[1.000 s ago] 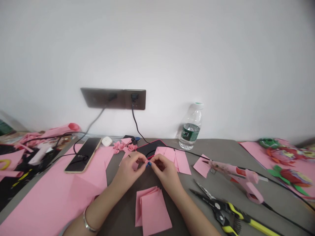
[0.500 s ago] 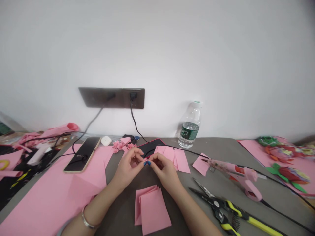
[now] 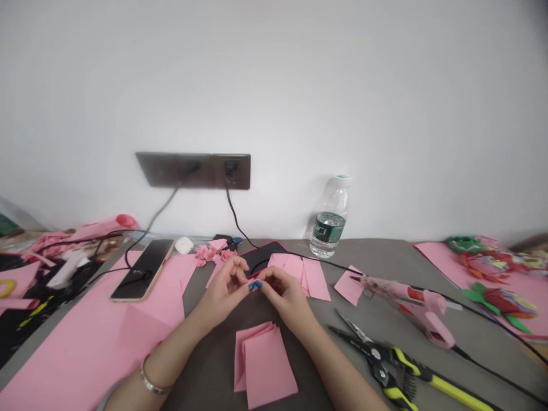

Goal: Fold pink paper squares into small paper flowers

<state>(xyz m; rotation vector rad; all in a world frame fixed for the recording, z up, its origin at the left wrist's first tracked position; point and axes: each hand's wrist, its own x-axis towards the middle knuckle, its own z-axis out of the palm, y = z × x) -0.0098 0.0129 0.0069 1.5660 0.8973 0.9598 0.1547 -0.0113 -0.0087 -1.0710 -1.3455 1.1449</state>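
My left hand (image 3: 228, 286) and my right hand (image 3: 282, 291) meet above the middle of the table, thumbs and fingertips pinched together. Between them shows a small piece of pink paper (image 3: 252, 281), mostly hidden by the fingers. Below the hands lies a folded stack of pink paper (image 3: 269, 365). Just behind my right hand are cut pink paper pieces (image 3: 315, 278). Several small pink paper flowers (image 3: 206, 254) sit beyond my left hand.
A phone (image 3: 144, 269) rests on a large pink sheet (image 3: 103, 348) at left. To the right are a pink glue gun (image 3: 411, 299), yellow-handled shears (image 3: 381, 357) and colourful paper flowers (image 3: 500, 301). A water bottle (image 3: 329, 222) stands by the wall. Black cables cross the table.
Both hands stay in nearly the same place. The fingertips have shifted slightly around the small pink paper, and a little more of it shows.
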